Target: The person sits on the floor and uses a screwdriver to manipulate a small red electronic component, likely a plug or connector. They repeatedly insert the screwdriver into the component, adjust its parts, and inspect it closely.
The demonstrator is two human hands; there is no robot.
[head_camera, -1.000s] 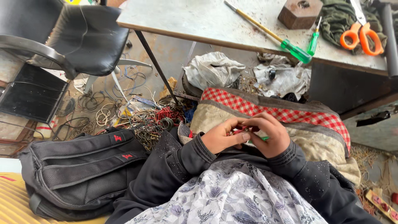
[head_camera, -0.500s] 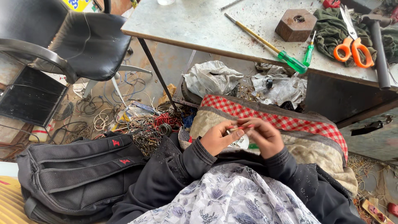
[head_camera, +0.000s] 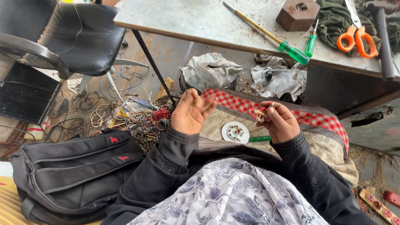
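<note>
Orange scissors (head_camera: 357,39) and green screwdrivers (head_camera: 295,53) on table (head_camera: 200,21); black backpack (head_camera: 75,166), perhaps wires.

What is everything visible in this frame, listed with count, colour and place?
small part: one, cream and red, in the right hand
round disc: one, white, on the lap cloth
checked cloth: one, red and white, across the lap
backpack: one, black, floor at left
office chair: one, black, upper left
wire coils: a heap, mixed colours, floor under the table
table: one, grey, top
screwdrivers: two on the table, green handles
wooden block: one, brown, on the table
scissors: one pair, orange handles, on the table
left hand: open, empty
right hand: holding the small part
</note>
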